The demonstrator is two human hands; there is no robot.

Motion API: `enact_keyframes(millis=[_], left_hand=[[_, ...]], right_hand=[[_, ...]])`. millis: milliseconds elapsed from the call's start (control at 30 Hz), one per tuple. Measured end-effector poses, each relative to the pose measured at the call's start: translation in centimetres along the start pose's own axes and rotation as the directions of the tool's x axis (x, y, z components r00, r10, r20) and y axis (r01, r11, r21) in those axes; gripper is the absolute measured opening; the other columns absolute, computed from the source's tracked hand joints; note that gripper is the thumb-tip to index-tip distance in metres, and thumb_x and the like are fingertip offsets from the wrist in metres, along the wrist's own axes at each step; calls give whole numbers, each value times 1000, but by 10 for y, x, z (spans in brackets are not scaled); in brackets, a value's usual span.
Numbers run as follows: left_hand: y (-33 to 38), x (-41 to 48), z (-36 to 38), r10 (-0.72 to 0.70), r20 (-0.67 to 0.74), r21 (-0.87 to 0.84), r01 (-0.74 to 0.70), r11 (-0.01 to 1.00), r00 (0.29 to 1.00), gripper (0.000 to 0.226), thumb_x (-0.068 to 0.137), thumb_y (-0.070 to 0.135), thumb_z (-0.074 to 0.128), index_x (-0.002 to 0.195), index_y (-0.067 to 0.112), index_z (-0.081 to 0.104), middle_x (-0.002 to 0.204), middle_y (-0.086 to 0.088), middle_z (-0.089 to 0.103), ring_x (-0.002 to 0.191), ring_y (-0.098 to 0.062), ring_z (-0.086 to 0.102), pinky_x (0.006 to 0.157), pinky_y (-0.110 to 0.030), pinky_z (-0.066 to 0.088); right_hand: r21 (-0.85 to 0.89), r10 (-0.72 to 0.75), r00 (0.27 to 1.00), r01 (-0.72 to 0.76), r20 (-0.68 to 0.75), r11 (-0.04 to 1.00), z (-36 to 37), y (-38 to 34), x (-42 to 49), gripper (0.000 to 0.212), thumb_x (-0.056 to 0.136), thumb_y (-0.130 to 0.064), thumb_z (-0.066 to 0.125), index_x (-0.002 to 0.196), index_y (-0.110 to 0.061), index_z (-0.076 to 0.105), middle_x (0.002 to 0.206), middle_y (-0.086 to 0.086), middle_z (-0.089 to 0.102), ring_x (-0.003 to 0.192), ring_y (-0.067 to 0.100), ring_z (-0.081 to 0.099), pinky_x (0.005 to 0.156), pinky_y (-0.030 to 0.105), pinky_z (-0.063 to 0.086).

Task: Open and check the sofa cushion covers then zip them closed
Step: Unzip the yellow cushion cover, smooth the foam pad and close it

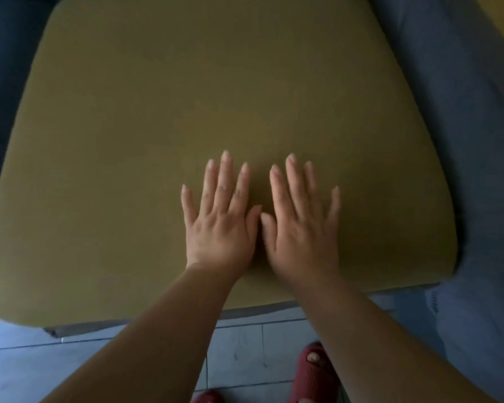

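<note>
Cushion (157,126) — flat hands near front edge

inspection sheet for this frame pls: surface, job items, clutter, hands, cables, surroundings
surface: olive seat cushion lying flat on a dark grey-blue sofa; top face smooth
job's things: only that one cushion in view; no zipper or opening visible on the face shown
clutter: nothing seen
hands: left hand and right hand both flat, palms down, fingers spread, side by side near the cushion's front edge, thumbs almost touching; holding nothing
cables: nothing seen
surroundings: grey tiled floor in front of the sofa; red slippers on the person's feet
</note>
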State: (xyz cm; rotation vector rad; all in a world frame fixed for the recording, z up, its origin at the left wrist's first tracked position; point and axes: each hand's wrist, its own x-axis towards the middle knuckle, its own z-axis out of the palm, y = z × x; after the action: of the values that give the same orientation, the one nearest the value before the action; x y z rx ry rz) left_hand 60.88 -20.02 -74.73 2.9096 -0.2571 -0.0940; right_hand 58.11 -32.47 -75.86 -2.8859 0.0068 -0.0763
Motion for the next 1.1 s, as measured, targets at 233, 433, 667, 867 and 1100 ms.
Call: enact_keyframes(millis=[233,433,667,867,1100], left_hand=[[-53,-7,-19,-62,-27,-60,61,996,998,58,95,44,13,152,32,19,161,7,2,148,-11,-3,118,-45,-1],[-107,-25,-30,-95,-106,-116,82,990,990,59,95,44,12,152,30,16,159,8,-6,146,-9,-10,118,-45,-4],[-177,-55,-38,-208,-3,-114,207,972,978,55,99,45,11,152,33,16,161,10,-2,146,-8,-10,119,-45,-1],[-215,-66,-39,-393,-6,-37,392,919,920,57,97,52,8,151,40,-3,158,10,-20,144,-12,-24,117,-52,-9],[-224,-70,-27,-374,21,1,374,927,927,57,95,56,4,149,43,-9,160,10,-17,145,-13,-22,116,-55,-8]], right_hand=[[5,-54,999,54,-2,999,11,-58,4,60,98,-42,27,153,-19,26,163,5,17,149,27,15,114,60,10],[10,-98,994,97,45,995,17,-99,7,63,98,-49,21,155,-20,20,164,4,7,150,28,7,114,61,4],[-44,-167,971,177,171,983,37,-161,6,70,95,-58,12,154,-21,21,164,3,11,150,29,10,113,63,9],[-54,-320,936,330,145,942,53,-200,0,63,98,-51,24,154,-24,27,163,3,14,150,28,12,114,61,7],[-120,-303,940,323,159,939,70,-198,-2,61,97,-51,24,152,-25,30,162,3,23,148,30,19,113,60,8]])
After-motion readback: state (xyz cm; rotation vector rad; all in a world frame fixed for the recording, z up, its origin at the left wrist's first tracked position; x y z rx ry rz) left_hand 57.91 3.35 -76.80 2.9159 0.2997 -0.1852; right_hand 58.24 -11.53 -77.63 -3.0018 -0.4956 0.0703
